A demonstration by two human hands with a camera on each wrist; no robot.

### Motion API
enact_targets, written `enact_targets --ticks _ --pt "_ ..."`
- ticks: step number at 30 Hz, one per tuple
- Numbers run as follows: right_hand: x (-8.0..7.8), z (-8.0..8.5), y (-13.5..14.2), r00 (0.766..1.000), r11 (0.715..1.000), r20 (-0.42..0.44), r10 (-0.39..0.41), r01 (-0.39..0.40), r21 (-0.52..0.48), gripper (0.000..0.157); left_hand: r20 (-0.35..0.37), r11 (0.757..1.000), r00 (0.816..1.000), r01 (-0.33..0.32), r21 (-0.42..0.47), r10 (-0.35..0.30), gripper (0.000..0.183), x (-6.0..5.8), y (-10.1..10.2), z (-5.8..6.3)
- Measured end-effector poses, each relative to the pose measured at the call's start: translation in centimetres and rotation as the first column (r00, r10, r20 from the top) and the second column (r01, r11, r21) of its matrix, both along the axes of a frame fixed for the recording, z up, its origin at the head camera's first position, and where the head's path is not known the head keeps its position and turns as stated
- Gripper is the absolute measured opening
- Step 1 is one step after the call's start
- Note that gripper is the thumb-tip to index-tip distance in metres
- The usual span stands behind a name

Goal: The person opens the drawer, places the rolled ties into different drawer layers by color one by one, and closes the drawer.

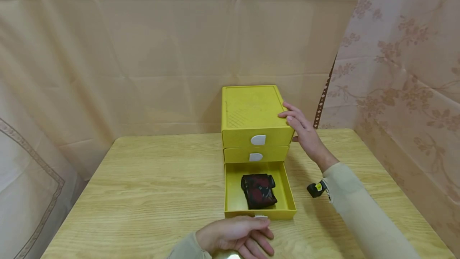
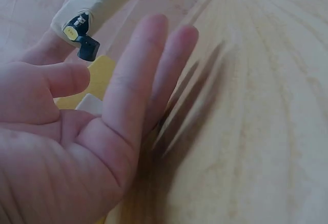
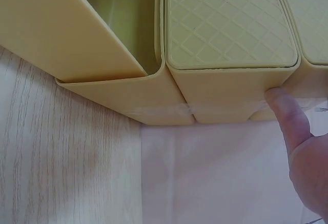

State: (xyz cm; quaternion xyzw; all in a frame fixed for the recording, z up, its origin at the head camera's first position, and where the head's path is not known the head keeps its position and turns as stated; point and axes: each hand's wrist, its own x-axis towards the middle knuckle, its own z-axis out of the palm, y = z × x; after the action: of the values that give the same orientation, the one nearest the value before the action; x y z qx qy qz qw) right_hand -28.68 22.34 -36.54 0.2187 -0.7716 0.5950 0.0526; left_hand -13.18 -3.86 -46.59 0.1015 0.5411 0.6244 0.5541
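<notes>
A yellow three-drawer unit (image 1: 251, 107) stands toward the back of the table, its bottom drawer (image 1: 230, 187) pulled out. Inside that drawer lies a folded black and dark red item (image 1: 259, 191). My right hand (image 1: 307, 135) rests on the unit's upper right edge with fingers over the top. In the right wrist view its thumb (image 3: 291, 119) touches the unit's side wall. My left hand (image 1: 238, 233) is just in front of the open drawer, palm turned up and fingers loosely extended. Its thumb lies close to the drawer's white handle (image 1: 260, 216). Nothing shows in its palm (image 2: 56, 147).
The two upper drawers, with white handles (image 1: 258, 140), are closed. The wooden table (image 1: 161, 179) extends to both sides. A beige curtain (image 1: 161, 51) hangs behind and a floral one (image 1: 409, 71) on the right. A small black device (image 1: 316, 189) is on the right wrist.
</notes>
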Motion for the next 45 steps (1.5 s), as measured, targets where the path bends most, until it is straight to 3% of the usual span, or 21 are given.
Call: enact_targets --ticks 4,7,15,30,45 --pt "0.0 -0.1 0.1 1.0 1.0 0.008 0.005 -0.005 -0.002 0.045 0.086 1.0 0.996 -0.01 0.026 0.008 0.048 0.1 -0.4 -0.3" --pt "0.0 -0.1 0.1 1.0 1.0 0.008 0.008 -0.008 0.0 0.045 0.112 0.997 0.993 -0.034 0.068 0.026 0.042 0.1 -0.8 -0.6" --pt "-0.1 -0.1 0.2 1.0 1.0 0.001 0.007 -0.007 -0.006 0.045 0.103 0.989 0.994 -0.045 0.138 0.031 0.054 -0.1 -1.1 -1.1" --pt "0.0 0.0 0.0 1.0 1.0 -0.001 0.001 -0.001 -0.006 0.044 0.076 0.991 0.996 -0.051 0.12 0.042 0.055 -0.1 -0.9 -1.3" --pt "0.0 0.0 0.1 1.0 1.0 0.002 0.005 -0.005 -0.002 0.044 0.113 0.991 0.993 -0.044 0.127 0.03 0.059 -0.3 -0.9 -1.0"
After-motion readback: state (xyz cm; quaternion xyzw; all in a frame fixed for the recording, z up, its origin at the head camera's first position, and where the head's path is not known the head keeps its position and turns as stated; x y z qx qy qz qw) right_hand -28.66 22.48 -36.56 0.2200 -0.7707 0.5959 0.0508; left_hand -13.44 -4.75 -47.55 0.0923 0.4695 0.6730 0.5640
